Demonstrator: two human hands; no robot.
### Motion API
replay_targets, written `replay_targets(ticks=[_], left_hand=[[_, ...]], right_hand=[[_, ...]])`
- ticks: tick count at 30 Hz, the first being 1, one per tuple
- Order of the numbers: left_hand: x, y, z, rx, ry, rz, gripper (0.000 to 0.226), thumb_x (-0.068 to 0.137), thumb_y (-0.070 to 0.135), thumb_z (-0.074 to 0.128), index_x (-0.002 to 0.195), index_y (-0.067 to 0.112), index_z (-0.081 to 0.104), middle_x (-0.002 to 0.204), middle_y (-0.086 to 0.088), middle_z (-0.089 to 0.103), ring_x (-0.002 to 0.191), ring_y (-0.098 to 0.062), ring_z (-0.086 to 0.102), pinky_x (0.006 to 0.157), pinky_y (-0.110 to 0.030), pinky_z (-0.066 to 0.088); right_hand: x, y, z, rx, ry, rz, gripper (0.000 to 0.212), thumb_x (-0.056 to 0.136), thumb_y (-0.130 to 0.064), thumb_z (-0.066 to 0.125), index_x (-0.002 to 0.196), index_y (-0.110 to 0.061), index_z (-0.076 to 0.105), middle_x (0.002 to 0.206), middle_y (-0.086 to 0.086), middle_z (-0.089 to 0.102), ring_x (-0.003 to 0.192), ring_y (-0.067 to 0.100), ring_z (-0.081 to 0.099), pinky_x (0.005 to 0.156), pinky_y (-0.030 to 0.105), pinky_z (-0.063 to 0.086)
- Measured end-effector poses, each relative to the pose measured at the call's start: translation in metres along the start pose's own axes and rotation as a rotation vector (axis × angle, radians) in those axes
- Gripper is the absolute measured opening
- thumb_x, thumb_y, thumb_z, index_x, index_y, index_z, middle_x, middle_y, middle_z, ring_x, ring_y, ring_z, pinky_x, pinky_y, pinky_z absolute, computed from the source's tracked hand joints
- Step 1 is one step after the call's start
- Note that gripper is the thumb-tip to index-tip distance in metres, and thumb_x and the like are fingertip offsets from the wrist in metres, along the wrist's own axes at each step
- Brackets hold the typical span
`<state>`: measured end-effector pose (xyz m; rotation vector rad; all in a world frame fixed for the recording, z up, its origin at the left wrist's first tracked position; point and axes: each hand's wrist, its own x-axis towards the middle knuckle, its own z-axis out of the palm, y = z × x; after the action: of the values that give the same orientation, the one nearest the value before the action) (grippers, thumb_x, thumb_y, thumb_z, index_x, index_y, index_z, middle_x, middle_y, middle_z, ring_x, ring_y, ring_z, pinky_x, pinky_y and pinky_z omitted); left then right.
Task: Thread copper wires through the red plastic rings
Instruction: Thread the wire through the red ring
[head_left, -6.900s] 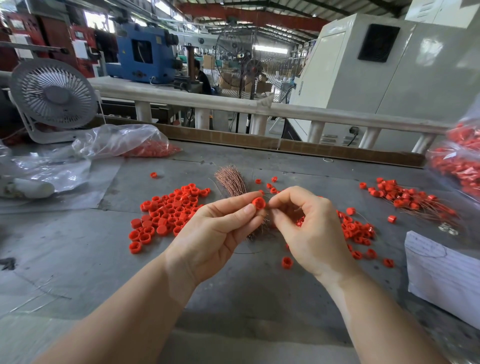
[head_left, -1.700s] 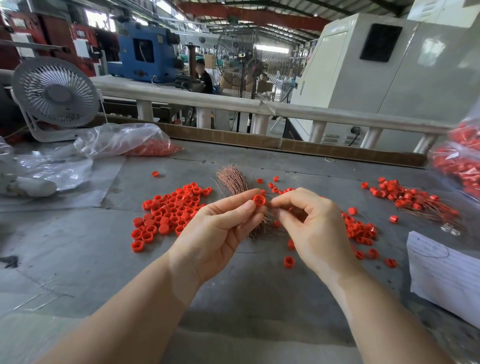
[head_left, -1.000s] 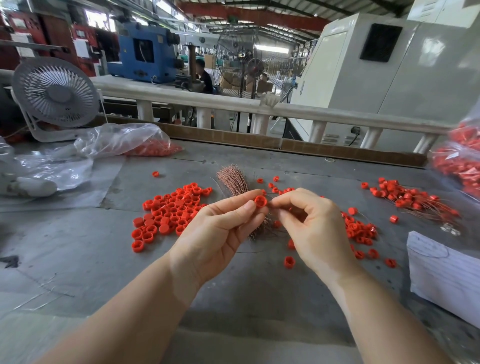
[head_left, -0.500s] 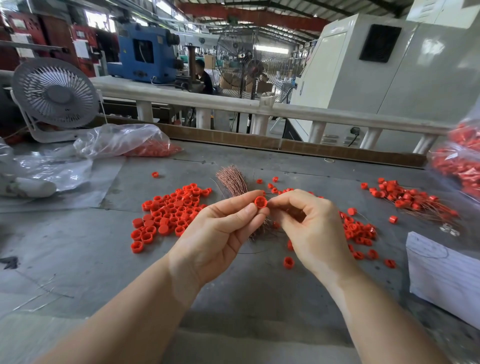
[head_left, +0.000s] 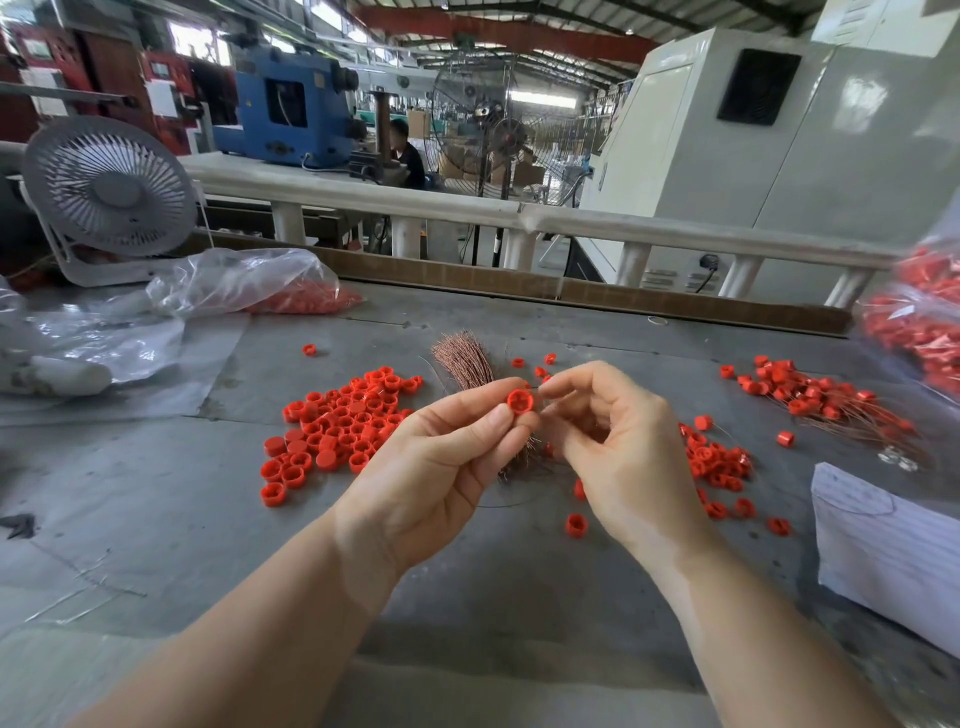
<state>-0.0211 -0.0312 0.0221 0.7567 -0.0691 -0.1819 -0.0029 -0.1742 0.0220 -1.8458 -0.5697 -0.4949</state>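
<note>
Holding a red ring (head_left: 519, 401) up over the table (head_left: 467, 582), your left hand (head_left: 441, 467) has it pinched between thumb and forefinger, open face turned toward you so the inside ribs show. Your right hand (head_left: 618, 447) sits right beside it, thumb and forefinger tips pressed together at the ring's right edge — looks like a pinch on a copper wire, but the strand is too thin to make out there, so I can't say for sure it's in your fingers or already through the ring.

Directly behind your hands lies the bundle of copper wires (head_left: 465, 359), fanned end pointing away from you, the near end hidden behind your left hand. Left of that is the big pile of loose red rings (head_left: 337, 421), spread flat on the table. Under and to the right of your right hand there's a smaller scatter of rings (head_left: 719, 462), with one lone ring (head_left: 575, 525) sitting near your right wrist.

Far right, well apart from your hands, there's a heap of rings with wires sticking out of them (head_left: 821, 397) — those look threaded. A clear bag of red rings (head_left: 919, 322) is at the right edge, another plastic bag (head_left: 244, 280) at back left next to a small white fan (head_left: 109, 192), and a lined sheet of paper (head_left: 883, 545) lies at your right
</note>
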Motion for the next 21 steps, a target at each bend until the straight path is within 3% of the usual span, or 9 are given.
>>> replay_targets(ticks=[5, 10, 14, 21], left_hand=[[-0.0013, 0.0006, 0.0005, -0.014, -0.029, -0.006, 0.023, 0.065, -0.002, 0.056, 0.070, 0.007, 0.077, 0.080, -0.011, 0.073, 0.071, -0.014, 0.072, 0.058, -0.015, 0.055], [-0.0016, 0.0004, 0.0006, 0.009, -0.049, 0.009, 0.023, 0.066, -0.001, 0.056, 0.070, 0.008, 0.077, 0.078, -0.011, 0.073, 0.071, -0.014, 0.072, 0.058, -0.016, 0.055], [-0.0003, -0.0010, 0.0004, 0.029, -0.042, 0.034, 0.022, 0.067, 0.000, 0.057, 0.070, 0.009, 0.077, 0.077, -0.010, 0.073, 0.071, -0.014, 0.072, 0.060, -0.017, 0.055], [0.0020, -0.0014, -0.0021, 0.008, -0.014, 0.061, 0.019, 0.067, 0.000, 0.059, 0.073, 0.007, 0.076, 0.079, -0.012, 0.073, 0.073, -0.017, 0.072, 0.064, -0.020, 0.057]], right_hand=[[-0.0021, -0.0041, 0.0008, 0.125, -0.044, 0.074, 0.019, 0.069, -0.034, 0.066, 0.081, -0.023, 0.057, 0.072, 0.003, 0.069, 0.060, 0.009, 0.061, 0.059, 0.026, 0.050], [-0.0020, -0.0033, 0.0010, 0.200, -0.079, 0.119, 0.013, 0.073, -0.021, 0.071, 0.080, -0.016, 0.061, 0.071, 0.007, 0.070, 0.062, 0.013, 0.064, 0.064, 0.033, 0.056], [-0.0018, -0.0012, 0.0017, 0.169, -0.122, 0.099, 0.021, 0.080, 0.000, 0.068, 0.080, -0.020, 0.063, 0.077, -0.002, 0.073, 0.073, 0.005, 0.068, 0.069, 0.019, 0.053], [-0.0014, 0.0008, 0.0017, 0.027, -0.183, 0.103, 0.029, 0.081, 0.006, 0.065, 0.080, -0.023, 0.066, 0.073, -0.004, 0.071, 0.069, 0.006, 0.065, 0.067, 0.015, 0.048]])
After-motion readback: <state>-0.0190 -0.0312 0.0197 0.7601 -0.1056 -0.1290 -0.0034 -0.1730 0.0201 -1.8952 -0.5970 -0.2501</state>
